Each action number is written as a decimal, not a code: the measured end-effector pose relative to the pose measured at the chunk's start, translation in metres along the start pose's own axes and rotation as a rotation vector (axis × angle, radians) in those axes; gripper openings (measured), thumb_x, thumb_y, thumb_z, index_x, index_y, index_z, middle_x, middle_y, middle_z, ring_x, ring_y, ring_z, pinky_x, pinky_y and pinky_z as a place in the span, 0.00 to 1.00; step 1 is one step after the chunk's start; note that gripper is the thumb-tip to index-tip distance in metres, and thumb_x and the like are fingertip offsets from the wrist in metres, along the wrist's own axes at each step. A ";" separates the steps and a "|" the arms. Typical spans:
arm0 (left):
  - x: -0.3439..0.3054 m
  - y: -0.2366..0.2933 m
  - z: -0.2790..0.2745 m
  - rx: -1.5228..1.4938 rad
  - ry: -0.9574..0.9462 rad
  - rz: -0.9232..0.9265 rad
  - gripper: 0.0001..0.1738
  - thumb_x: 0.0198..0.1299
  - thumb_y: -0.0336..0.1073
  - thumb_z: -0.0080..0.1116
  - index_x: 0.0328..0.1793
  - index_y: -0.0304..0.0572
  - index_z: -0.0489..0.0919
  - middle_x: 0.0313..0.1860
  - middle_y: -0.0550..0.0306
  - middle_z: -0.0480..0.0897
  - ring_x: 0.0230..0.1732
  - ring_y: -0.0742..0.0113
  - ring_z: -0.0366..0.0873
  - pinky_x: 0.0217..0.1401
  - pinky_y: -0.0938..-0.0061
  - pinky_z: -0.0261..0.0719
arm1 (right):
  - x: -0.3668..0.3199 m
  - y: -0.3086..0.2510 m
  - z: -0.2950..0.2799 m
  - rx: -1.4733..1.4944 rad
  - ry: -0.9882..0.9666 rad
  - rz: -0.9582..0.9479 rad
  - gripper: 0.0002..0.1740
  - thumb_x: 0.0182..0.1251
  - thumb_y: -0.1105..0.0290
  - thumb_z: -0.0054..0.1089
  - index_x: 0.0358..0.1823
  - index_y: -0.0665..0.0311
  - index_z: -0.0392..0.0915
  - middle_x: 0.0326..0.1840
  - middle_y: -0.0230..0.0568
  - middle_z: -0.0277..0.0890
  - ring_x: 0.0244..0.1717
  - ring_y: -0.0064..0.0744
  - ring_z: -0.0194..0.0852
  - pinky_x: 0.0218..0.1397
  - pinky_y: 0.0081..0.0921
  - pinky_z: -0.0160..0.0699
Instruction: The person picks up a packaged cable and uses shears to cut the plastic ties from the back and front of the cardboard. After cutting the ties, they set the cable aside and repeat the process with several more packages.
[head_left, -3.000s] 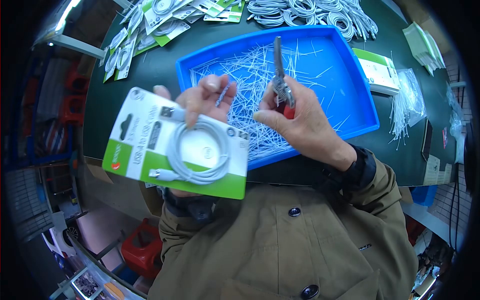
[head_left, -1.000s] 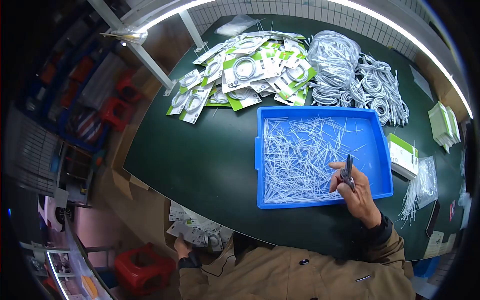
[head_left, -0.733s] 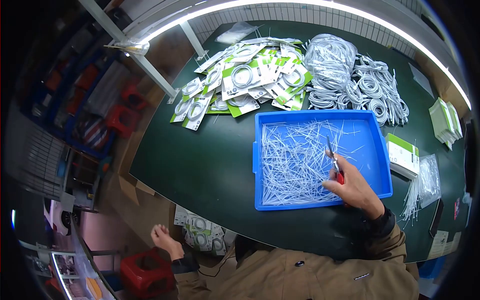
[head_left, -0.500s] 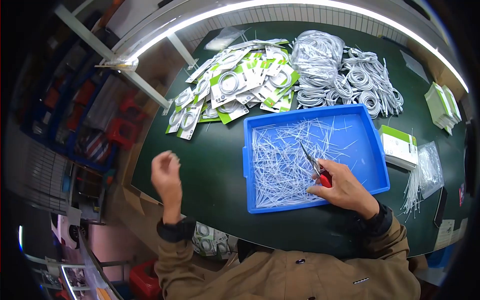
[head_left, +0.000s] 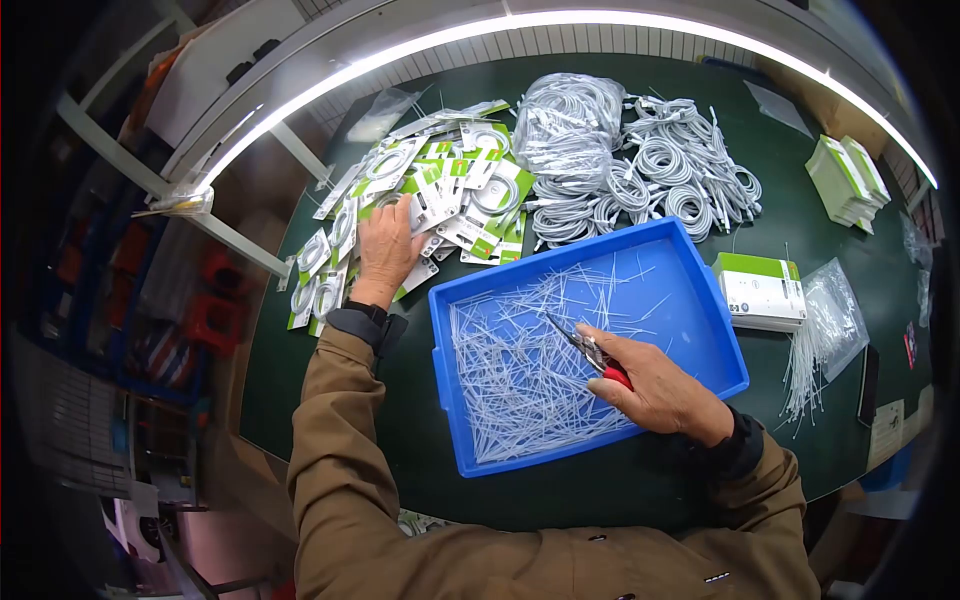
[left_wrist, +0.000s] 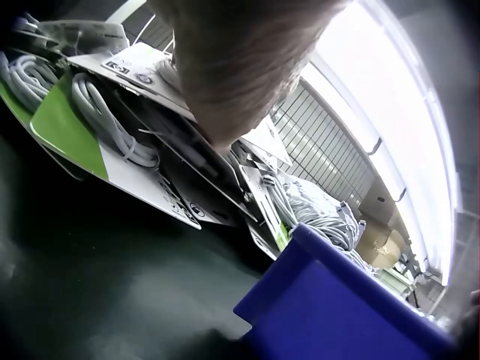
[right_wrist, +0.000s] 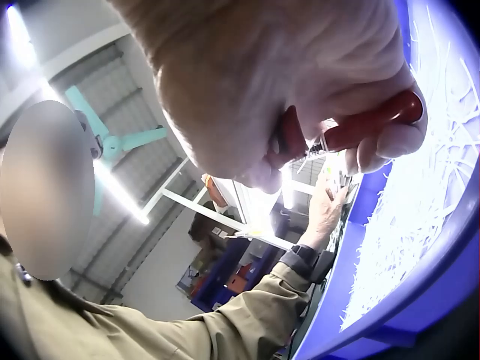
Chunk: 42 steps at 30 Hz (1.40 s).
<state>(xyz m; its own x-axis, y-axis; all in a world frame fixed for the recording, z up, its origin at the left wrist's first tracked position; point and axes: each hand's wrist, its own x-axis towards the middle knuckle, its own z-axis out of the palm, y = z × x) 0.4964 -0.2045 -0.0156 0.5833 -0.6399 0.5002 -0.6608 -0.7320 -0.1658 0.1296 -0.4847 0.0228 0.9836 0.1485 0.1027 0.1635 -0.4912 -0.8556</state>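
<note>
My left hand point(head_left: 388, 250) reaches onto the pile of carded cables point(head_left: 465, 222), fingers and thumb slightly apart over the cards; no firm grip shows. In the left wrist view the hand point(left_wrist: 240, 67) hangs above carded cables point(left_wrist: 112, 124), its fingertips hidden. My right hand point(head_left: 665, 390) grips red-handled cutters point(head_left: 590, 352) above the blue tray point(head_left: 714, 310), blades pointing up and left. White ties point(head_left: 530, 390) lie loose in that tray. The right wrist view shows the hand point(right_wrist: 285, 82) curled round the red handle point(right_wrist: 375, 121).
Coiled grey cables point(head_left: 665, 170) and a bagged bundle point(head_left: 570, 125) lie behind the tray. A white and green card stack point(head_left: 760, 295), more ties point(head_left: 803, 375) and a clear bag point(head_left: 832, 310) are to its right. A metal post point(head_left: 245, 245) stands at the left.
My left hand has let go of the carded cable it held and gone from low beside the table up to the pile. The right hand still grips the cutters over the tray.
</note>
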 end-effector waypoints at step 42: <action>-0.163 0.257 -0.179 -1.892 0.248 -0.796 0.26 0.84 0.38 0.45 0.81 0.33 0.64 0.66 0.40 0.82 0.58 0.57 0.90 0.59 0.64 0.92 | -0.067 -0.039 0.043 -0.555 0.251 -0.086 0.41 0.67 0.58 0.78 0.78 0.64 0.74 0.44 0.47 0.75 0.45 0.48 0.78 0.46 0.43 0.83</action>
<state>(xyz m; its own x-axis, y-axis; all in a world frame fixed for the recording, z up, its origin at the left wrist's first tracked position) 0.1468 -0.2465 0.0127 0.9699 -0.2171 0.1103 -0.0080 0.4243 0.9055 0.0539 -0.4388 0.0279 0.9422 0.0340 0.3333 0.1920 -0.8701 -0.4539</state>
